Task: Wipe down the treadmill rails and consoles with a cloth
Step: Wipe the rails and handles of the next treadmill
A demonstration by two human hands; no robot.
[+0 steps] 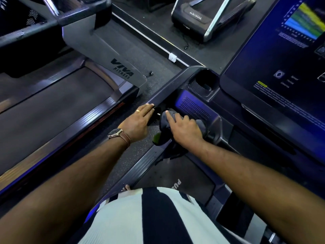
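I stand on a treadmill, facing its console [193, 104] with a lit screen [281, 64]. My right hand [184, 128] presses a dark grey cloth [164, 118] against the console's lower left edge, fingers spread over the cloth, part of which hangs below. My left hand [139, 121], with a ring and a wristwatch, rests flat with straight fingers on the end of the left handrail [168, 88], just left of the cloth. A cup holder [204, 81] sits in the console above the speaker grille.
A second treadmill with a "VIVA FITNESS" cover [112, 55] stands to the left across a narrow strip of speckled floor [140, 150]. My treadmill's belt [175, 175] and side rail [140, 166] lie below. Another machine's base [202, 16] sits further ahead.
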